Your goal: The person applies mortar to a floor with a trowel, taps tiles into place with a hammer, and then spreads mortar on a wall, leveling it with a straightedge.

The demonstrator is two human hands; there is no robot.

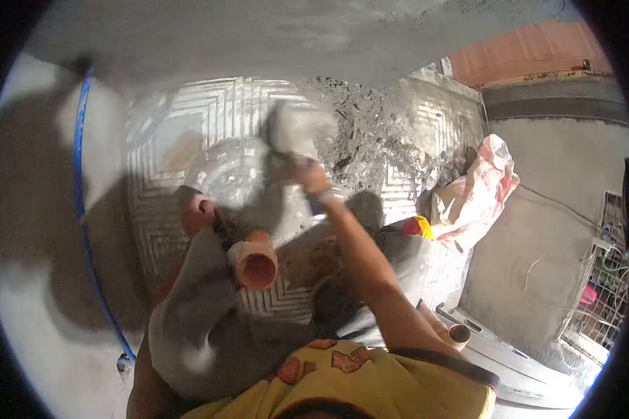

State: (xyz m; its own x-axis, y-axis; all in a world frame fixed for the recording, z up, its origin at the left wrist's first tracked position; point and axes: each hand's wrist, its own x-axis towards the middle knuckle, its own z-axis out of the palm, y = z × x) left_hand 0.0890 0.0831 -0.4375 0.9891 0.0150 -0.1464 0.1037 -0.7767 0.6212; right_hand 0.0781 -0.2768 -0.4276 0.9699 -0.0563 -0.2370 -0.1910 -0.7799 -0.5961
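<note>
My right hand (313,179) is stretched out over the floor, closed round the handle of a trowel (297,129). Motion smears the trowel's broad, pale blade. Beside it, to the right, lies a rough patch of grey mortar (370,129) on the patterned floor. My left hand (199,214) is low at the left, just beyond my knee. Its fingers look curled; what they hold, if anything, is hidden. Close to that hand stands an orange pipe (257,267) with its open end facing up. A wet, smeared area (227,174) of floor lies between the two hands.
A blue hose or conduit (80,153) runs along the left wall. At the right sits a crumpled white and red sack (479,188), with a red and yellow item (418,227) beside it. Another pipe (458,335) and a grey level-like bar (510,363) are at lower right.
</note>
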